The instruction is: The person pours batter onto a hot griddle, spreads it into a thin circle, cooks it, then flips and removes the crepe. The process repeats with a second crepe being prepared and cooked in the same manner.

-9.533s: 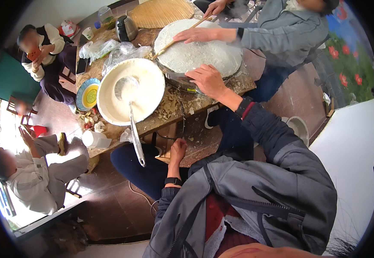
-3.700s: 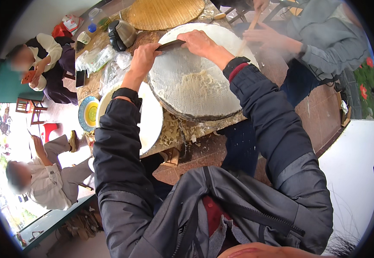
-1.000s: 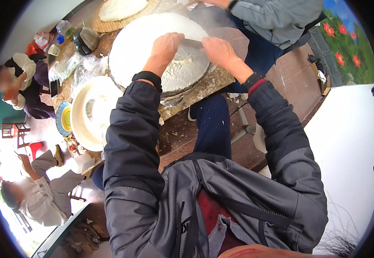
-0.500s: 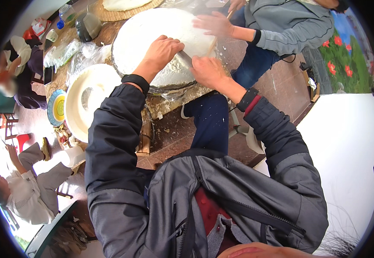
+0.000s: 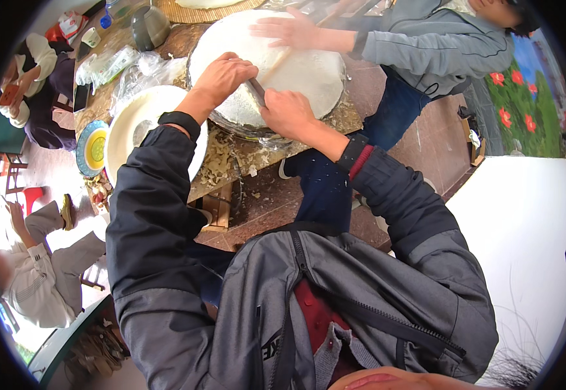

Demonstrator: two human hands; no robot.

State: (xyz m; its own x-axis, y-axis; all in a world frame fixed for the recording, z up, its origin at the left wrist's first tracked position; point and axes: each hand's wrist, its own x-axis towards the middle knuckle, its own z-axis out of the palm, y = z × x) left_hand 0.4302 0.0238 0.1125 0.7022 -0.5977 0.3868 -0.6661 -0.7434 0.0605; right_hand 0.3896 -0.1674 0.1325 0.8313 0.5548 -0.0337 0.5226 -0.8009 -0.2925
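Note:
My left hand (image 5: 223, 79) and my right hand (image 5: 289, 114) are both closed on a flat grey scraper (image 5: 256, 92), one at each end. The scraper is tilted at the near left part of a round griddle (image 5: 247, 132). A thin white sheet of batter or dough (image 5: 319, 88) covers the griddle top. Whether the scraper's edge touches the sheet is hidden by my hands. Across from me, a co-worker's blurred hand (image 5: 286, 30) hovers over the griddle, fingers spread. A thin wooden stick (image 5: 278, 63) slants below that hand, close to my right hand.
Left of the griddle stand a large cream basin (image 5: 115, 133) and a blue-rimmed plate (image 5: 92, 151). Behind them lie plastic bags (image 5: 141, 75) and a grey kettle (image 5: 149, 28). A woven mat (image 5: 192, 13) is at the back. Scraps litter the table's near edge (image 5: 213, 180). People sit at left.
Both my hands have moved left across the griddle with the scraper. The co-worker's hand has also swept left over the sheet, and the wooden stick now reaches farther left.

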